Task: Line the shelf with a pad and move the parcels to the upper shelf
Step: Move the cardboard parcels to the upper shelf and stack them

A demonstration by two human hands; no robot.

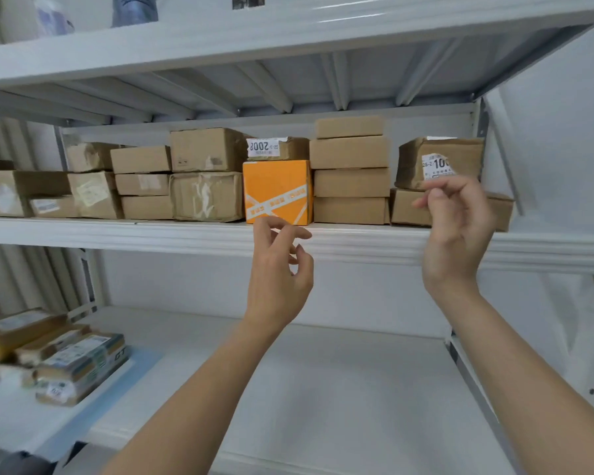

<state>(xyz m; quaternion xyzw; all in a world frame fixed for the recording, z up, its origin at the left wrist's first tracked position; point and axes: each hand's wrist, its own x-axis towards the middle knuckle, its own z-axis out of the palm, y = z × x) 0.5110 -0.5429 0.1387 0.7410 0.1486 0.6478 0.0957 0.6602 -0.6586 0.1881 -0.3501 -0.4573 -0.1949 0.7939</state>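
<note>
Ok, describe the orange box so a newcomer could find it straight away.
Look at the upper shelf, crowded with brown parcels. Near its middle, just above the left hand, stands the orange box, with a labelled brown parcel on top. It is the only orange one, crossed by pale printed tape.

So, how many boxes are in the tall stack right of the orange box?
4, one on another: bottom box, second, third, small top box. The orange box stands at their left. More may hide behind.

Both hands raised — left hand, right hand — fingers loosely curled, empty.
</note>
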